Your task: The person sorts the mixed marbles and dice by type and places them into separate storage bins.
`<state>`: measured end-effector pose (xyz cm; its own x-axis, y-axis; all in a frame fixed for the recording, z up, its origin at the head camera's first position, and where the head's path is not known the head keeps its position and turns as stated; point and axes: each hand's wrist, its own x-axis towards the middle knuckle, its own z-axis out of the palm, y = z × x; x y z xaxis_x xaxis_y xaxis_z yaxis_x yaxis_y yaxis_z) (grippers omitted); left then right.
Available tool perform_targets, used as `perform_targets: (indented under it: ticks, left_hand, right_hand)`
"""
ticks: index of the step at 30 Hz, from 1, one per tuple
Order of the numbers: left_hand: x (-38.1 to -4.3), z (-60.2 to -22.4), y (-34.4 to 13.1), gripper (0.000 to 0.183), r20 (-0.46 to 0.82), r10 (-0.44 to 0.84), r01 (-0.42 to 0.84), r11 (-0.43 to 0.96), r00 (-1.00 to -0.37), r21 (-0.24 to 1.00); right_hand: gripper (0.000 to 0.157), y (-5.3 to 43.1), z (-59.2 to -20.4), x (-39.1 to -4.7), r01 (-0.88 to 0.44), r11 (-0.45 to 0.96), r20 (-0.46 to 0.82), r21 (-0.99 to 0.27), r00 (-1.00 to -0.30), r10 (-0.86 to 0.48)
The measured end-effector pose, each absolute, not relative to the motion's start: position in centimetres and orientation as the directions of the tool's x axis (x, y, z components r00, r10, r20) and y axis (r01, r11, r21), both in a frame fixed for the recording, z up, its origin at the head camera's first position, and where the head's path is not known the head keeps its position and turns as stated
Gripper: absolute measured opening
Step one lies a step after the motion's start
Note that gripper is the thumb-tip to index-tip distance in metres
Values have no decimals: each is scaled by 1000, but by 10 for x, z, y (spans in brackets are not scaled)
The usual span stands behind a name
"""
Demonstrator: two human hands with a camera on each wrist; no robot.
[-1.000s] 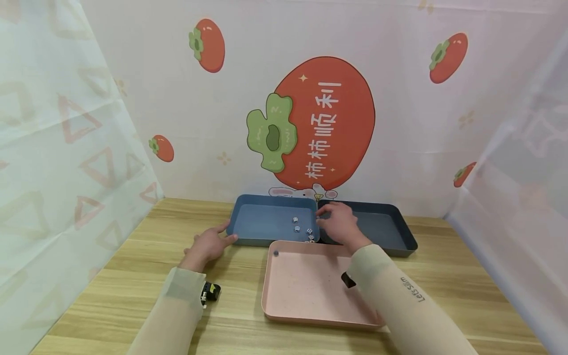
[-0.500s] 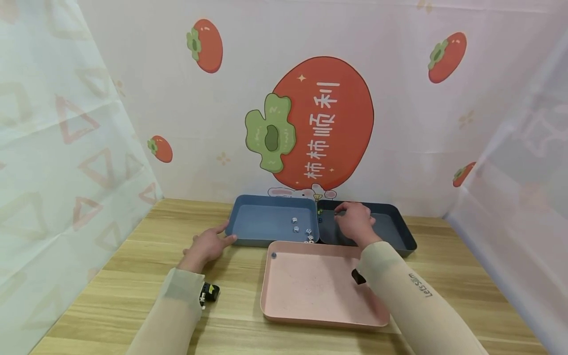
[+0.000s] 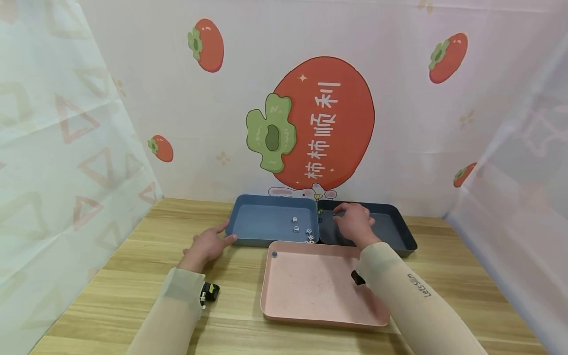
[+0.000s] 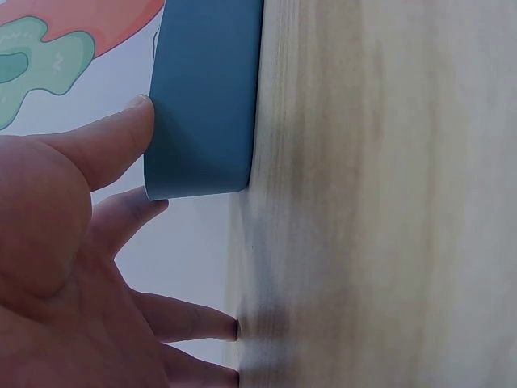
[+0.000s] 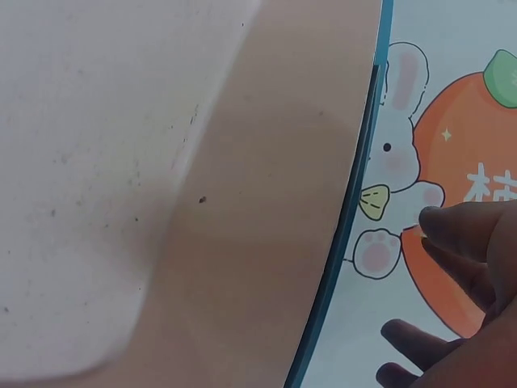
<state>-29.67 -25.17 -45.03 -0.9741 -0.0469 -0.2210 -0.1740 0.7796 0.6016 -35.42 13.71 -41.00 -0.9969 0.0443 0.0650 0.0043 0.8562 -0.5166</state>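
Note:
My left hand [image 3: 207, 245] is at the front left corner of the blue tray [image 3: 255, 222]. In the left wrist view its thumb [image 4: 121, 133] touches the tray's rim, and the outstretched fingers spread around the corner. My right hand [image 3: 354, 221] hovers over the dark navy tray [image 3: 386, 229], thumb and forefinger close together. A tiny dark spot shows at those fingertips; whether it is a held thing cannot be told. Several white dice [image 3: 296, 229] lie in the blue tray. A green die [image 3: 320, 211] and a dark one [image 3: 320, 220] lie at the navy tray's left end.
In front stands a pink tray [image 3: 317, 291] with one small dark die [image 3: 274, 254] in its far left corner. All three trays sit close together on a wooden table [image 3: 177, 212]. A printed cloth [image 3: 390, 148] hangs behind them, and cloth walls rise on both sides.
My right hand has moved right, from the navy tray's left end to further inside it, uncovering the green and dark dice. It then stays nearly still. The left hand has not moved.

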Motion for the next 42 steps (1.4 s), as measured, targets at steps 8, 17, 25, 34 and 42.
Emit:
perform_targets:
  ticks: [8, 17, 25, 34, 42]
  left_hand:
    - [-298, -452, -252, 73, -219, -45, -172, 780, -975, 602]
    - [-297, -452, -251, 72, -220, -54, -181, 773, -974, 609]
    - [-295, -451, -250, 71, -211, -57, -177, 775, -976, 607]
    - [-295, -452, -251, 72, -216, -59, -181, 774, -975, 607]
    - [-296, -451, -251, 71, -213, -55, -175, 778, -976, 603]
  right_hand:
    - [27, 136, -409, -352, 7, 845, 78, -535, -995, 58]
    - [26, 127, -411, -348, -26, 822, 107, -569, -993, 43]
    - [28, 115, -408, -345, -54, 759, 95, -649, -995, 10]
    - [37, 96, -411, -334, -151, 692, 43, -706, -984, -171]
    - [23, 64, -418, -315, -383, 757, -37, -530, -881, -472]
